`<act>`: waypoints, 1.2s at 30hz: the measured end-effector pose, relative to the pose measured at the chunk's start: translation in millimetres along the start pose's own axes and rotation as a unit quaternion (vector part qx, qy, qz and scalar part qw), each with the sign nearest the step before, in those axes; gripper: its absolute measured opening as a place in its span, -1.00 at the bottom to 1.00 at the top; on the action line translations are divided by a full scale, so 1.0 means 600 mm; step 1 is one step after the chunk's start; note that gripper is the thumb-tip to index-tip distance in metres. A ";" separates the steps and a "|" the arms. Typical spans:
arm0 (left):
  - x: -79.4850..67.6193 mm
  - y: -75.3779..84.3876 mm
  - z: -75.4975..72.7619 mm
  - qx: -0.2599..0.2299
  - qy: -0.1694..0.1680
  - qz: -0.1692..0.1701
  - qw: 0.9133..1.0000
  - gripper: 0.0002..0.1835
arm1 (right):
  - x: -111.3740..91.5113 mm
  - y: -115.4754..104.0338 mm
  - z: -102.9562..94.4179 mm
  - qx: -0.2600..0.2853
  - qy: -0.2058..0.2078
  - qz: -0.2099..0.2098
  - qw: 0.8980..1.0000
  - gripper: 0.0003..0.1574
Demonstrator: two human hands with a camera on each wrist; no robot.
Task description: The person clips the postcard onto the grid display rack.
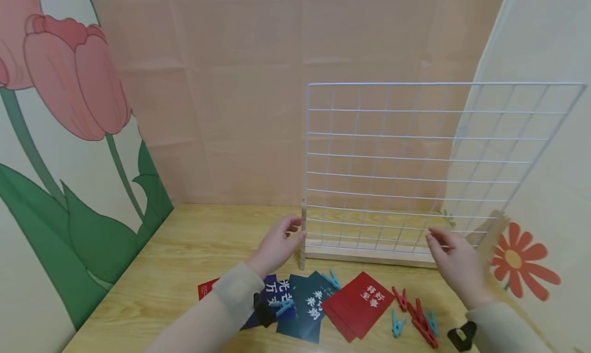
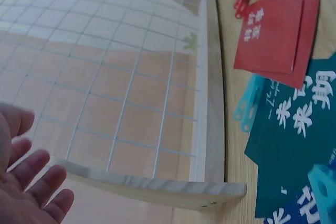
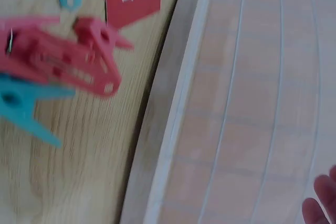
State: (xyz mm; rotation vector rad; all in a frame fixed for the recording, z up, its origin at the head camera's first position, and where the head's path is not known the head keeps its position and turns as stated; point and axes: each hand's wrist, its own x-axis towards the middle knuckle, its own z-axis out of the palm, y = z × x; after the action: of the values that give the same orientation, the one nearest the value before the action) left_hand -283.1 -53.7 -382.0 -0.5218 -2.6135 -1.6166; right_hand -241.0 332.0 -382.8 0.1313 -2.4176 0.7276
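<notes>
A white wire grid (image 1: 411,158) stands upright in a wooden base (image 1: 369,256) with a wooden upright (image 1: 302,235) at its left end. My left hand (image 1: 277,242) is beside that upright; in the left wrist view its fingers (image 2: 39,171) are loosely bent and hold nothing. My right hand (image 1: 457,266) is in front of the grid's lower right part, fingers relaxed and nothing between them. Only a few of its fingertips (image 3: 325,195) show at the lower right of the right wrist view.
In front of the base lie red cards (image 1: 360,307), dark green cards (image 1: 307,312) and blue cards (image 1: 277,291), partly behind my left sleeve. Red clothespins (image 1: 420,319) and blue clothespins (image 1: 398,325) lie to the right. A flower-printed wall (image 1: 69,189) borders the wooden table (image 1: 152,291) on the left.
</notes>
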 end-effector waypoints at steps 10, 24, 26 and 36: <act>0.051 -0.006 0.015 -0.091 0.105 -0.031 0.990 -0.56 | 0.030 0.081 -0.037 0.045 0.082 0.227 0.970 -0.34; 0.077 -0.005 0.013 -0.097 0.115 -0.041 0.988 -0.52 | 0.079 0.156 -0.090 0.157 0.092 0.347 0.920 -0.22; 0.080 -0.004 0.015 -0.096 0.110 -0.042 0.988 -0.50 | 0.080 0.166 -0.095 0.144 0.078 0.336 0.928 -0.19; 0.097 -0.001 0.022 -0.064 0.110 -0.031 0.991 -0.54 | 0.075 0.222 -0.099 0.080 -0.021 0.291 0.953 -0.03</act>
State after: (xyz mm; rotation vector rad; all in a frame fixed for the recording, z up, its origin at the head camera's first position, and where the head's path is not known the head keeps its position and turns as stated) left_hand -336.1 -27.1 -377.1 -0.2508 -2.4021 -1.7565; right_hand -280.4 479.2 -379.8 -0.5308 -2.4452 1.1877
